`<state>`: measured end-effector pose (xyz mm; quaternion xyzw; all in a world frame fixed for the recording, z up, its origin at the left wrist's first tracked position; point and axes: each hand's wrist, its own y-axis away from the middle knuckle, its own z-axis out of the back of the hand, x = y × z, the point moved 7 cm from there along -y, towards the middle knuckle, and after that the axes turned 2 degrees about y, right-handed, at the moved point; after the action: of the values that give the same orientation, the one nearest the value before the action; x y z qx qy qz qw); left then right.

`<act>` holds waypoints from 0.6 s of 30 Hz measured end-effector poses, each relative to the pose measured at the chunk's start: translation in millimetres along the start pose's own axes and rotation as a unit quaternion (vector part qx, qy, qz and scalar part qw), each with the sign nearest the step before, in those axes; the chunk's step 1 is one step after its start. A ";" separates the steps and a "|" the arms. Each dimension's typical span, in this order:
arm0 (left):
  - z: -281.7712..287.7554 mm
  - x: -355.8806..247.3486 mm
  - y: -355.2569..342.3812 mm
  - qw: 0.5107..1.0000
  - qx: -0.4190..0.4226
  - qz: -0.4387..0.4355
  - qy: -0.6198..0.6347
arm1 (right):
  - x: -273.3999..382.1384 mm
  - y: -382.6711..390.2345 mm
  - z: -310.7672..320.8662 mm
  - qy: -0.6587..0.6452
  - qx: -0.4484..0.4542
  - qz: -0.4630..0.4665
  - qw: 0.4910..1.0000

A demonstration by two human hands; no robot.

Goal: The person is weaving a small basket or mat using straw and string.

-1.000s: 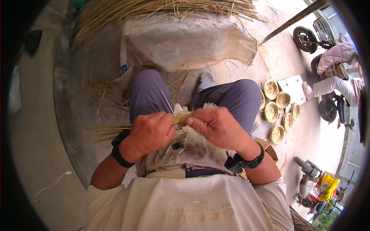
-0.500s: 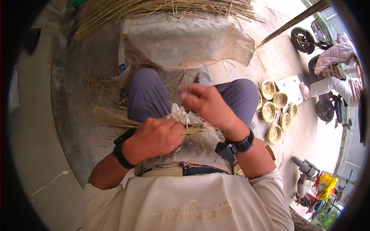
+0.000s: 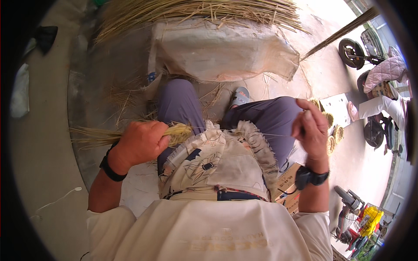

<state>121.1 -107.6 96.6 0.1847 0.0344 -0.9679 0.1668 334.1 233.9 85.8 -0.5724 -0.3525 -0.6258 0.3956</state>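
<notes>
A bundle of yellow-green straw (image 3: 179, 131) is gripped in my left hand (image 3: 141, 141), over my left thigh. Its bound, folded end pokes out toward my lap, while loose stalks trail off to the left. From that end a thin pale thread (image 3: 270, 134) runs taut across my lap to my right hand (image 3: 312, 130), raised by my right knee. The right fingers are pinched on the thread; any needle at its end is too small to make out. Beneath the thread, a patterned apron (image 3: 217, 161) with a ruffled edge covers my lap.
Long straw stalks (image 3: 196, 11) are heaped ahead on a pale plastic sheet (image 3: 230, 48). Several small straw baskets (image 3: 338, 133) stand right of my knee, partly hidden by my right hand. A cardboard box (image 3: 287, 178) sits by my right hip. Another person (image 3: 383, 106) is at far right, near parked two-wheelers.
My right hand has swung out to the right, drawing the thread long across my lap. My left hand has moved left with the straw bundle, uncovering the apron.
</notes>
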 end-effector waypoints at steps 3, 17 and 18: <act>10.5 6.2 9.6 1.000 0.009 0.023 0.002 | 9.1 8.1 22.5 0.079 0.001 0.005 0.997; -7.2 -31.8 -6.7 0.970 0.098 0.060 0.213 | -1.2 -5.5 29.6 0.391 0.070 -0.041 0.917; -10.5 -38.5 -9.7 0.966 0.079 0.028 0.243 | 12.0 -13.2 29.7 0.430 -0.014 0.021 0.903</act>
<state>155.2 -85.2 101.0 0.4276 -0.0081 -0.8887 0.1656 334.9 265.1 100.8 -0.2607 -0.1277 -0.8072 0.5140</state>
